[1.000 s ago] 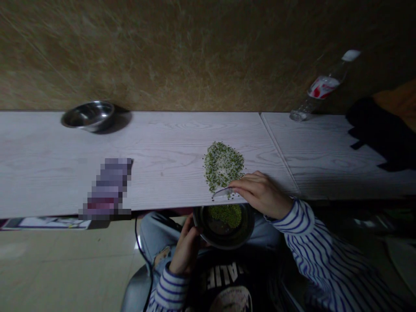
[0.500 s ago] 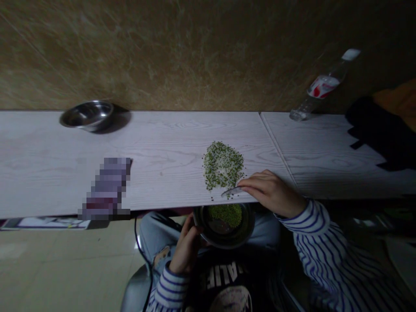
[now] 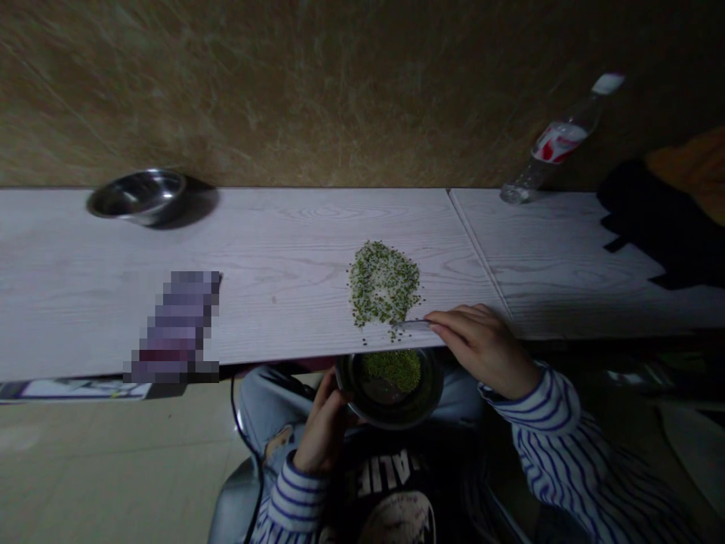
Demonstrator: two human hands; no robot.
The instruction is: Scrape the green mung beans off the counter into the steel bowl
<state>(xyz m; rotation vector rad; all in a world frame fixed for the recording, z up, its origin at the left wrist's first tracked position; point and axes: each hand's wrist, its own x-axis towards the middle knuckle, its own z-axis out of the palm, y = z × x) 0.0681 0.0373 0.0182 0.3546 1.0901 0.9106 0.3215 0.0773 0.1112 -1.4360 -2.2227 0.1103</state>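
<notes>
Below the table edge, my left hand (image 3: pixel 324 431) grips the left rim of a metal bowl (image 3: pixel 396 420) held over my lap. Green beans (image 3: pixel 395 369) lie in that bowl, mostly towards its far side. My right hand (image 3: pixel 481 344) pinches a slim metal spoon (image 3: pixel 416 325) by its handle, just above the table's front edge. The spoon's tip points left, at the near side of a spread pile of green beans mixed with white grains (image 3: pixel 384 283). A few loose beans are scattered between the pile and the edge.
A second metal bowl (image 3: pixel 139 198) stands at the back left of the white wood-grain table (image 3: pixel 283 249). A blurred-out flat object (image 3: pixel 178 325) lies at the front left. A plastic bottle (image 3: pixel 558 142) stands at the back right, beside dark and orange cloth (image 3: pixel 662 211).
My right hand and the spoon have shifted slightly right, away from the pile's near edge. My left hand still holds the bowl. The whole view has shifted a little.
</notes>
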